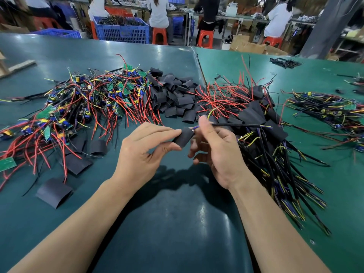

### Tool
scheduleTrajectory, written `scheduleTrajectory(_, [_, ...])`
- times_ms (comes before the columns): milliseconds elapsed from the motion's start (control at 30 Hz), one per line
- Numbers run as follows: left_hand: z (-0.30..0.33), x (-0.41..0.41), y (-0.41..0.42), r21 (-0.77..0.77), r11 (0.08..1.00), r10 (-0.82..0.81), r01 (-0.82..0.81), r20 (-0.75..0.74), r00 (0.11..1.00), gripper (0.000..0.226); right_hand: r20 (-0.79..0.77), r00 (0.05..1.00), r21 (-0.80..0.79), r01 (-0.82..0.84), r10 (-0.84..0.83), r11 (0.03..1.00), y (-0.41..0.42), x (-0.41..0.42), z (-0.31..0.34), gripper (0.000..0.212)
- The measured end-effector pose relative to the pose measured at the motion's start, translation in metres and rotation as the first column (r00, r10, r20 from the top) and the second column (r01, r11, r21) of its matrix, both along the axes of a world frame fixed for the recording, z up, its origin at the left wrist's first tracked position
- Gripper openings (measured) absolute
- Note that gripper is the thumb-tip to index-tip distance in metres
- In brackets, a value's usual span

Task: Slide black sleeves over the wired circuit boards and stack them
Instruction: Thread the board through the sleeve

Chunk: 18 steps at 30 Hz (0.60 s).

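Note:
My left hand pinches a black sleeve between thumb and fingers above the green table. My right hand pinches the black wire bundle that sticks out of the sleeve's right end; the board itself is hidden inside. A tangled pile of bare circuit boards with red and black wires lies to the left. Loose black sleeves are heaped behind my hands. A stack of sleeved boards with trailing wires lies to the right.
Several flat sleeves lie loose at the near left. Another bundle of wired boards sits at the far right. Blue crates, orange stools and seated people are beyond the table's far edge.

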<state>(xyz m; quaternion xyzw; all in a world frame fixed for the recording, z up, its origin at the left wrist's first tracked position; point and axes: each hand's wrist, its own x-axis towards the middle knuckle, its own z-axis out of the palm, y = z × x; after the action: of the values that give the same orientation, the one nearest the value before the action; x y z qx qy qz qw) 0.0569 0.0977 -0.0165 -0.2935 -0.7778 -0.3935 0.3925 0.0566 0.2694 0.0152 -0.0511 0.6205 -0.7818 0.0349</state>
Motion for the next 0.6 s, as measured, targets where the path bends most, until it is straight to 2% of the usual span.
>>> scheduleTrajectory(100, [0.0, -0.0006, -0.0011, -0.002, 1.0, -0.001, 0.001, -0.021, 1.0, 0.024, -0.012, 1.0, -0.035, 0.014, -0.014, 0.999, -0.001, -0.0009, 0.0003, 0.051])
scheduleTrajectory(300, [0.0009, 0.0, 0.0003, -0.032, 0.999, -0.037, 0.035, -0.054, 0.998, 0.023, -0.133, 0.987, 0.036, 0.095, -0.09, 0.995, -0.0031, 0.0021, -0.0031, 0.044])
scheduleTrajectory(600, [-0.0006, -0.0004, -0.0017, -0.148, 0.988, -0.055, 0.048, -0.043, 0.998, 0.026, -0.186, 0.977, 0.121, 0.131, -0.107, 0.984, 0.0, 0.0033, -0.0031, 0.039])
